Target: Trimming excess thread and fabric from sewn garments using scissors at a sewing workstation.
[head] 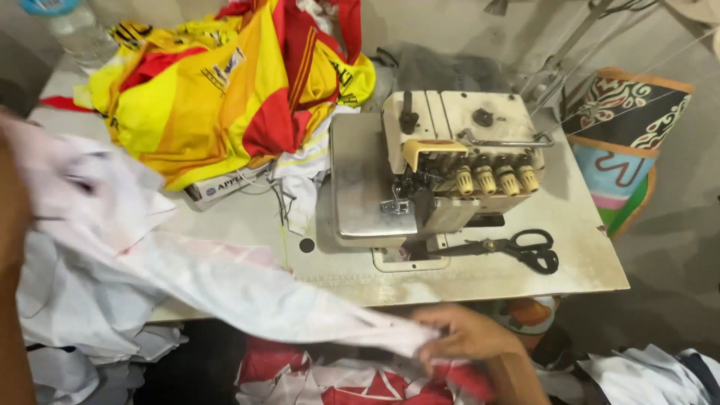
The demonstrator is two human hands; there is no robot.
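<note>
My right hand [466, 334] is at the near edge of the sewing table [585, 255], pinching one end of a white cloth [225, 281] that stretches, blurred, up to the left. My left hand [13, 202] is a blurred shape at the left edge, under the other end of the same cloth. An overlock sewing machine [431, 169] stands on the table beyond my right hand. More red and white fabric [337, 379] lies in my lap below.
A pile of yellow and red garments [232, 82] covers the table's far left. Black scissors [525, 247] lie right of the machine. A plastic bottle [71, 26] stands at the far left corner. A patterned bag [622, 142] sits right of the table.
</note>
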